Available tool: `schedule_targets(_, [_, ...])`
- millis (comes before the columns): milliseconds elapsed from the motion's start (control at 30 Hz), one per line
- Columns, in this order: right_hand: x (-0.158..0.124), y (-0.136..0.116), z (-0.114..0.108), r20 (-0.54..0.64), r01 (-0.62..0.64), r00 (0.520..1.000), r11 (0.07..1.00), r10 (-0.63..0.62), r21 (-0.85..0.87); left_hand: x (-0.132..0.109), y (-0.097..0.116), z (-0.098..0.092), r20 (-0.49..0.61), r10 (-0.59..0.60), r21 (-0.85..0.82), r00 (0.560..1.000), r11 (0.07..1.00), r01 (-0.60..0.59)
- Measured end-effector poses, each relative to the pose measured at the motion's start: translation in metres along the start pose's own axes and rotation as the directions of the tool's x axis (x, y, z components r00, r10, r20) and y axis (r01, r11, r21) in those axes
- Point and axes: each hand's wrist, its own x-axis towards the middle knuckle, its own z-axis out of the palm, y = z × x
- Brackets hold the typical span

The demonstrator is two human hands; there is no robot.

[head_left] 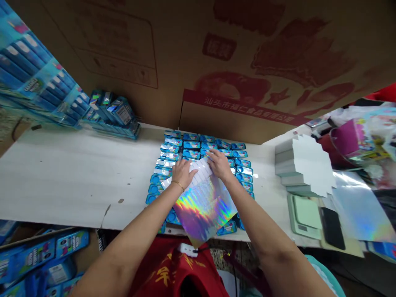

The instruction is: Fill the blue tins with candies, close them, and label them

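Observation:
A shiny rainbow-reflecting sheet (206, 206) lies at a slant over rows of small blue packs (167, 156) on the white table. White strips (202, 170) cover its upper part. At its upper left, my left hand (183, 174), with a bracelet at the wrist, grips the sheet, thumb across the strips. Curled around the upper right edge is my right hand (219, 164), fingers bent near the end of the strips. What lies under its fingertips is hidden. The sheet's lower corner hangs past the table's front edge.
A large cardboard box (222, 107) walls off the back. Blue packs in stacks (116, 111) stand at the back left; an open carton (83, 255) of them is lower left. On the right are stacked white cards (309, 165), a green scale (305, 216) and a black phone (332, 227).

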Motion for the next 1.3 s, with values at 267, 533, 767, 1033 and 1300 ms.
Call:
schedule_targets(267, [-0.009, 0.006, -0.010, 0.043, 0.167, 0.985, 0.984, -0.165, -0.068, 0.010, 0.016, 0.005, 0.031, -0.068, -0.114, 0.997, 0.991, 0.071])
schedule_targets(533, [-0.040, 0.015, -0.057, -0.079, 0.187, 0.979, 0.982, -0.188, -0.012, -0.002, 0.042, -0.020, 0.045, 0.085, -0.362, 0.995, 0.930, -0.063])
schedule_targets(767, [-0.014, 0.013, -0.073, -0.075, 0.091, 0.995, 0.869, -0.062, 0.486, 0.015, 0.048, -0.043, 0.120, 0.130, -0.460, 0.984, 0.886, -0.061])
schedule_targets(1033, [-0.007, 0.011, -0.072, -0.072, 0.151, 0.988, 0.966, -0.138, 0.212, 0.043, 0.061, -0.031, 0.174, 0.154, -0.405, 0.973, 0.911, -0.072])
schedule_targets(1300, [-0.026, 0.020, -0.065, -0.086, 0.448, 0.876, 0.868, -0.474, -0.214, 0.038, 0.061, -0.022, 0.182, 0.152, -0.490, 0.971, 0.871, -0.044])
